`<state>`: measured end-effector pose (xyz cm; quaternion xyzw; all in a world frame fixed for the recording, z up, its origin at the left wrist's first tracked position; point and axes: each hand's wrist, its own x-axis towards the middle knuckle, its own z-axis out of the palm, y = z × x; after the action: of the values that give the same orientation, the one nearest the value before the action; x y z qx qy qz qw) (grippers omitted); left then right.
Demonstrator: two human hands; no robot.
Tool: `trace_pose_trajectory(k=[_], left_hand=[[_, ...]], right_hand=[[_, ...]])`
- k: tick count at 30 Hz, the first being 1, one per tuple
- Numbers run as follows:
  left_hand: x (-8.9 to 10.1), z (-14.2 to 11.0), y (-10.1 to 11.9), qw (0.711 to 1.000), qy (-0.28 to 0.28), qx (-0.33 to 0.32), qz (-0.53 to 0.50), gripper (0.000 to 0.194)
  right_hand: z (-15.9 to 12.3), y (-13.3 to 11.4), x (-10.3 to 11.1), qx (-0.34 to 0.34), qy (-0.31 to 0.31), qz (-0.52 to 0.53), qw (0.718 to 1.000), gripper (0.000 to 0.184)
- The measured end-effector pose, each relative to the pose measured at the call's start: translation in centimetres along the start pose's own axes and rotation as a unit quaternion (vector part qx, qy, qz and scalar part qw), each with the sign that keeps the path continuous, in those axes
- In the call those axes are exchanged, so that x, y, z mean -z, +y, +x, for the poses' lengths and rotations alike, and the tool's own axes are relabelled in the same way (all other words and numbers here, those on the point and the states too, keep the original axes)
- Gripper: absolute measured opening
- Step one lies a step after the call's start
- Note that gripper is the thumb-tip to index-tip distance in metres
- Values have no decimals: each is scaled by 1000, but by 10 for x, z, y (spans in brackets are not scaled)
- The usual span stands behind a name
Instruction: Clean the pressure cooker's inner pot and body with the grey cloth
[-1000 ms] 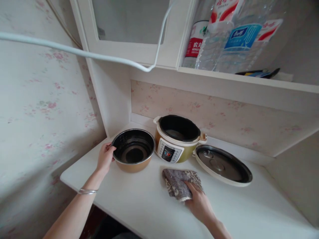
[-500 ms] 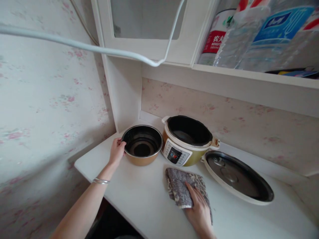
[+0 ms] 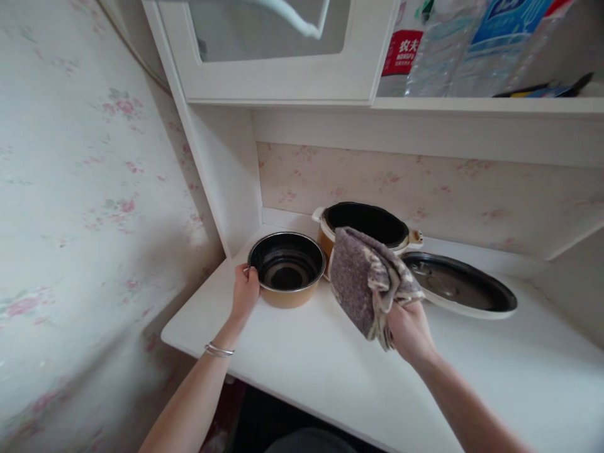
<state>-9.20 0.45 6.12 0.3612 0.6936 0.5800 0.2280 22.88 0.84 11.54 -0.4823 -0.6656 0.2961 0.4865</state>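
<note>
My left hand (image 3: 246, 288) grips the near-left rim of a round inner pot (image 3: 287, 298), gold outside and black inside, which stands on the white counter (image 3: 292, 352). A folded grey-brown patterned cloth (image 3: 355, 283) is held up by my right hand (image 3: 409, 327), whose fingers are partly hidden in its folds. Behind the cloth stands the cooker body (image 3: 368, 221), with a black inside; its front panel is covered by the cloth. To its right lies the oval cooker lid (image 3: 453, 283), dark inner side up.
Overhead hangs a white cabinet (image 3: 283, 82) with a glass door, and a pale cable (image 3: 292, 19) crosses before it. Plastic bottles (image 3: 438, 63) fill the open shelf at right. A flowered wall (image 3: 94, 189) closes the left side; the counter's front edge (image 3: 283, 395) runs below.
My right hand has picked the cloth up off the counter and raised it in front of the cooker. My left hand stays on the pot rim. The camera view has shifted.
</note>
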Motion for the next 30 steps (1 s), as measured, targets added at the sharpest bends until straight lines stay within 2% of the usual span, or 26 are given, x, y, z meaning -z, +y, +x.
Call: trace_pose_trajectory(k=[2,4,6,8,11,13,15,18,20,23,26,30], left_hand=[[1,0,-1,1000,-6,9,-4,33],[5,2,-3,1000,-12,10,15,35],[9,5,-4,999,-21,0,45,35],[14,10,-5,997,-31,-13,67,35],[21,20,-3,996,-56,-13,74,36],[26,27,0,993,-77,-6,86,39],[31,33,3,990,-92,-6,108,40],[39,40,6,986,-114,-15,120,43],[42,44,8,984,-135,-13,115,45],[42,51,8,980,-161,-11,114,49],[39,56,6,979,-167,-9,116,51],[35,58,4,980,-168,22,102,50]], right_hand=[[22,-35,-23,29,13,27,999,43],[47,-59,-47,59,11,17,998,46],[70,-73,-75,86,-51,-4,995,49],[87,-78,-104,88,-155,-67,982,51],[99,-76,-146,48,-317,-206,925,50],[99,-72,-168,32,-390,-242,888,46],[97,-67,-181,23,-456,-237,858,38],[103,-53,-186,2,-548,-244,800,24],[115,-41,-183,-5,-567,-266,780,15],[134,-27,-184,19,-539,-300,787,7],[144,-22,-197,81,-501,-302,807,17],[145,-25,-223,157,-512,-263,803,28]])
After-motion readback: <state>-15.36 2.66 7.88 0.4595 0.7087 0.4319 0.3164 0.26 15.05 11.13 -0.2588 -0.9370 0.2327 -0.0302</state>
